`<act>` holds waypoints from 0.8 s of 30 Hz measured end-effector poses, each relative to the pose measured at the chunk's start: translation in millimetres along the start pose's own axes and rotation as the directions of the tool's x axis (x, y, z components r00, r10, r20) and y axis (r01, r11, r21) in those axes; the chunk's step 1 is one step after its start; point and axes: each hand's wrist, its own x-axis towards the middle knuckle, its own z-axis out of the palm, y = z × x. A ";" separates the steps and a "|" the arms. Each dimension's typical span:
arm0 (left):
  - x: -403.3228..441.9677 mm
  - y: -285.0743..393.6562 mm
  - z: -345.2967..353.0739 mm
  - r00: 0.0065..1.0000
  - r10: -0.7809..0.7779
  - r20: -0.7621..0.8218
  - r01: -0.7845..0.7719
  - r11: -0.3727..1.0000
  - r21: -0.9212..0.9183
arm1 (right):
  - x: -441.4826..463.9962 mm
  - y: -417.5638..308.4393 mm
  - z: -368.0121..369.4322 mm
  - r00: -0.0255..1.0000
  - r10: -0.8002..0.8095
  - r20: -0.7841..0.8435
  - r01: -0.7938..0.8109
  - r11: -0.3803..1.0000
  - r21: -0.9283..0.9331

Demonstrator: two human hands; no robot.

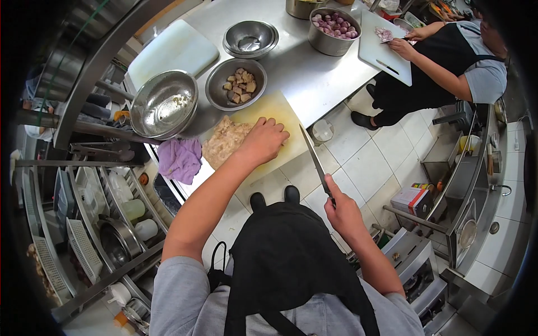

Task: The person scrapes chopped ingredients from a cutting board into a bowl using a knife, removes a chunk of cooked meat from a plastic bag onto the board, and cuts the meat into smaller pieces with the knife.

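Note:
My left hand (264, 140) lies over the right end of a pile of pale raw meat (224, 143) on a yellowish cutting board (280, 115); its fingers are curled, and what is under them is hidden. My right hand (341, 206) is wrapped round the handle of a long knife (315, 157), held off the board's right side with the blade pointing up and away from me. Behind the meat, a steel bowl (213, 89) holds several cut chunks (240, 85). A purple cloth (179, 161) is bunched at the board's left.
Empty steel bowls (163, 103) and stacked bowls (250, 38) stand on the steel table (314, 78), near a white board (174, 53). A pot of red onions (334, 43) is farther back. A co-worker (431, 61) cuts at another white board (386, 56) at the right.

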 end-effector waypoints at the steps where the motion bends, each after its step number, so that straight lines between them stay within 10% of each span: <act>1: 2.9 0.1 -1.1 1.000 -0.016 -0.010 0.016 1.000 -0.022 | 4.6 1.3 0.4 1.000 0.018 -0.012 -0.018 1.000 0.021; 11: 2.6 2.6 -49.9 0.888 -0.452 -0.087 0.326 0.751 -0.574 | 30.5 16.3 -5.4 0.997 -0.052 0.064 0.047 0.997 0.066; 24: 15.5 -80.7 -86.2 0.675 -0.585 -0.450 0.507 0.810 -0.293 | 61.2 18.7 -11.6 0.964 -0.205 0.167 0.206 0.979 0.012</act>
